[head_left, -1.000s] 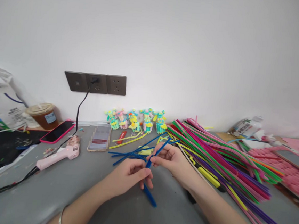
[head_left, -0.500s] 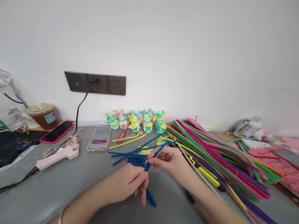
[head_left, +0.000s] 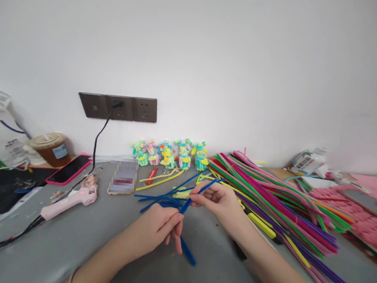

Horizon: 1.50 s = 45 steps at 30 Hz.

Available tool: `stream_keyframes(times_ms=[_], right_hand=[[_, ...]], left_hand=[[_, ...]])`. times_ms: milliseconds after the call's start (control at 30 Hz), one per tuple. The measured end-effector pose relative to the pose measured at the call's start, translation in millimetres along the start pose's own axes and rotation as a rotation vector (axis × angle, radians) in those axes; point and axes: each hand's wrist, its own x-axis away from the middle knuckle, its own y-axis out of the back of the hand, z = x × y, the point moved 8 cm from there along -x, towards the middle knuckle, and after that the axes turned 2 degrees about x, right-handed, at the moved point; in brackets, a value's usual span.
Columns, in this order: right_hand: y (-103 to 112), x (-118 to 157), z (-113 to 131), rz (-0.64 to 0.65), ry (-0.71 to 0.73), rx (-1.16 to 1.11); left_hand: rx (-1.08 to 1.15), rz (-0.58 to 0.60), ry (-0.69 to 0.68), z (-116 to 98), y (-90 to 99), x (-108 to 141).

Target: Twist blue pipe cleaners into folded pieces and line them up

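A blue pipe cleaner runs between my two hands above the grey mat. My left hand is closed around its lower part, and a thick blue end sticks out below the fingers. My right hand pinches the upper part between thumb and fingers, with the tip pointing up and to the right. Just behind my hands, several loose blue pipe cleaners lie on the mat, partly hidden by my left hand. A pale yellow piece lies among them.
Small pastel pipe-cleaner figures stand along the wall. A large multicoloured bundle of pipe cleaners and a yellow-handled cutter lie right. On the left are a pink glue gun, two phones and a lidded drink cup.
My right hand has moved slightly up and to the right, and a longer stretch of blue pipe cleaner shows between my hands. My left hand has shifted a little left. The view has tilted slightly.
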Motion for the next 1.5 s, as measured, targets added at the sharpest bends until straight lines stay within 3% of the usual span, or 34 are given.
stream_keyframes(times_ms=[167, 400, 533, 667, 733, 833, 933, 1067, 1267, 1500], right_hand=[[3, 0, 3, -0.027, 0.038, -0.008], [6, 1, 4, -0.037, 0.084, -0.019], [15, 7, 16, -0.191, 0.233, 0.01], [16, 30, 46, -0.34, 0.531, 0.255], [2, 44, 63, -0.268, 0.723, 0.426], [-27, 61, 75, 0.023, 0.961, 0.604], [-38, 68, 77, 0.081, 1.07, 0.752], [-42, 65, 72, 0.063, 1.068, 0.847], [-38, 59, 67, 0.048, 0.991, 0.778], [-37, 54, 63, 0.098, 0.91, 0.735]], left_hand=[[0.013, 0.009, 0.004, 0, -0.2, -1], [0.024, -0.078, -0.061, -4, 5.0, 0], [0.482, -0.2, 0.023, 8, 10.9, -4], [0.976, -0.272, 0.167, 22, 5.4, -5], [1.155, -0.287, 0.252, 29, -1.3, -3], [1.319, -0.317, 0.324, 34, -8.4, 0], [1.367, -0.323, 0.295, 32, -10.0, 0], [1.376, -0.345, 0.255, 27, -9.4, -1], [1.372, -0.39, 0.308, 30, -9.8, 3], [1.343, -0.386, 0.249, 24, -5.7, -1]])
